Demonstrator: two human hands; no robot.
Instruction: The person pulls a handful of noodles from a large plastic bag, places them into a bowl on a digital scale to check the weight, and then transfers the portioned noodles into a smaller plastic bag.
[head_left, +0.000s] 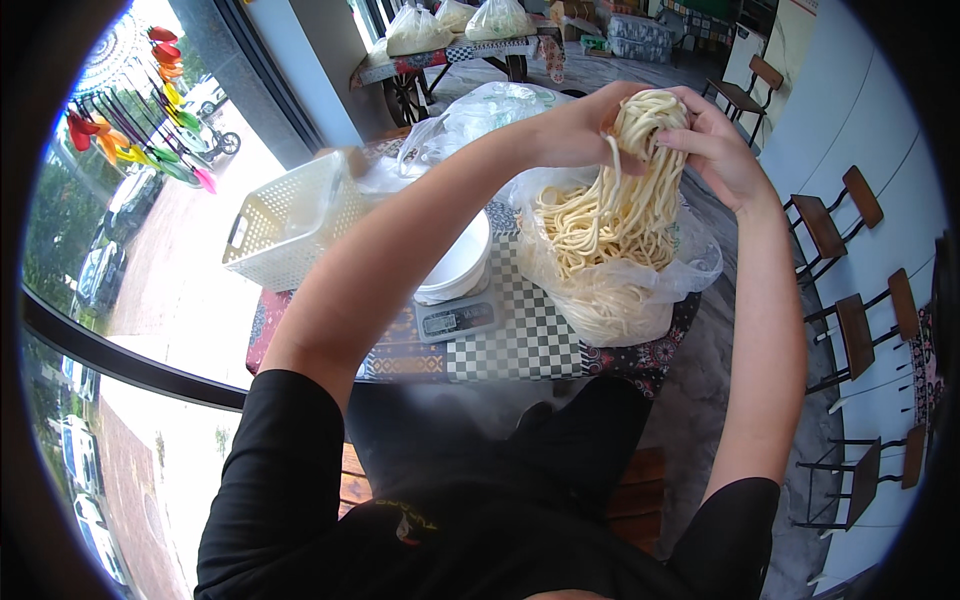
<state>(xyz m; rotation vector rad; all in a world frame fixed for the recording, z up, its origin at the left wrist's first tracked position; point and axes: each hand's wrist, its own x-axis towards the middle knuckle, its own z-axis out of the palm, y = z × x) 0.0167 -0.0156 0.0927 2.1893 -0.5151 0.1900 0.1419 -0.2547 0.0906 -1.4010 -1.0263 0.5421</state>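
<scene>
My left hand (589, 131) and my right hand (709, 146) hold up a thick bunch of noodles (649, 127) between them. Long strands hang from the bunch into the pile of noodles (600, 232) below. That pile fills an open clear plastic bag (622, 307) on the table's right part. Left of the bag, a round white plastic tub (461, 259) rests on a grey digital kitchen scale (457, 317); my left forearm partly hides the tub. The scale's display faces me.
A white perforated plastic basket (289, 217) stands at the left of the patterned tablecloth (517, 337). Plastic bags (487, 112) lie at the table's far side. Behind, a wheeled table (450, 56) bears several filled bags. Wooden chairs (855, 334) line the right wall; a large window is at left.
</scene>
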